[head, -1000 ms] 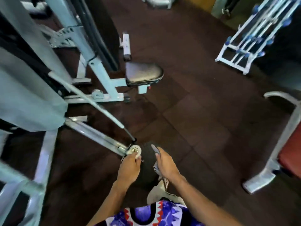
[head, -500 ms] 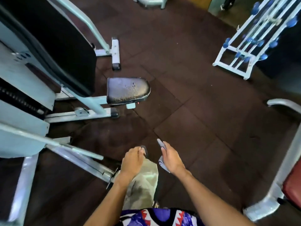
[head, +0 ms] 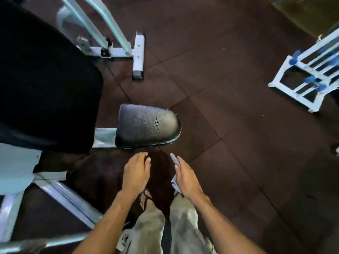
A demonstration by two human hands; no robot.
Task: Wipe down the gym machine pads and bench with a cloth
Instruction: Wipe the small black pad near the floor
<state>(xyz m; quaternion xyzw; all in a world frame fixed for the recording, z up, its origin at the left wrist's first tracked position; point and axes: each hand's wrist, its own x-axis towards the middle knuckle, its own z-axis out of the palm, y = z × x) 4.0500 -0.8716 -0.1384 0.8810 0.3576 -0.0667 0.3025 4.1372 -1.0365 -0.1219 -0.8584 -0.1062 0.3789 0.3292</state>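
A black seat pad (head: 146, 125) with droplets on its top sits on a pale blue machine frame, just ahead of my hands. A large black back pad (head: 42, 85) fills the left of the view. My right hand (head: 185, 176) holds a grey cloth (head: 175, 182), with one end sticking out past my fingertips. My left hand (head: 135, 173) hangs empty beside it, fingers loosely together and pointing at the seat pad. Both hands are a short way in front of the seat pad and touch nothing else.
The machine's steel base bars (head: 71, 198) run across the floor at lower left, and a foot bar (head: 138, 55) lies behind the seat. A white rack with blue-ended dumbbells (head: 310, 79) stands at the right. Dark rubber floor tiles (head: 238, 143) spread in between.
The view has moved closer to the seat pad and back pad. My left hand has left the cable pulley at the machine's base. My right hand keeps the cloth.
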